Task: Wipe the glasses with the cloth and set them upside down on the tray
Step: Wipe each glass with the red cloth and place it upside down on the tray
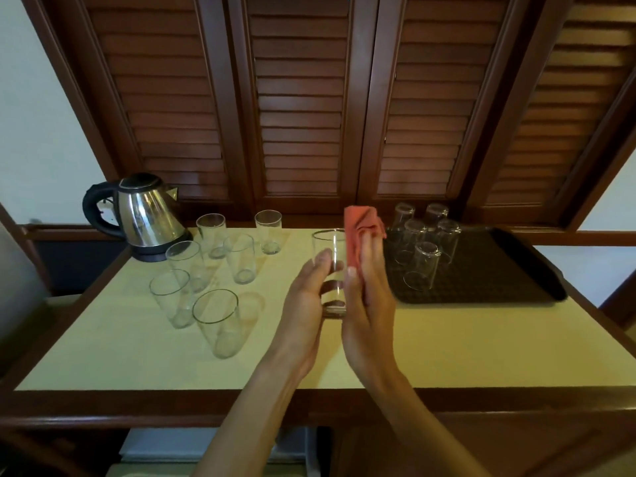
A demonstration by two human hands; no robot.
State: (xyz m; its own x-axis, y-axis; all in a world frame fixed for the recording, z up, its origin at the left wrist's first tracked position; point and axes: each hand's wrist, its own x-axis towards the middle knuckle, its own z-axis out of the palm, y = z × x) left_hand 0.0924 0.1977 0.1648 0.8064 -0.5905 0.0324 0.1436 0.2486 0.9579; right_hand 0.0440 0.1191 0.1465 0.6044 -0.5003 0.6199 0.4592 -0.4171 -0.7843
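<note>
Upright, clear glass (329,266) sitting empty in the left hand (307,297) curling around it, right hand (370,284) gripping the red cloth (361,228), pressing it against the glass's side.

Pale yellow table (447,349) with dark wood edges, kettle (146,215) at far left corner, six upright glasses (210,270) left of centre, black tray (488,270) at far right corner

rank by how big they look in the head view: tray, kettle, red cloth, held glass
1. tray
2. kettle
3. held glass, much of it hidden by hands
4. red cloth, bunched and partly hidden, so 3 and 4 are unsure
</note>
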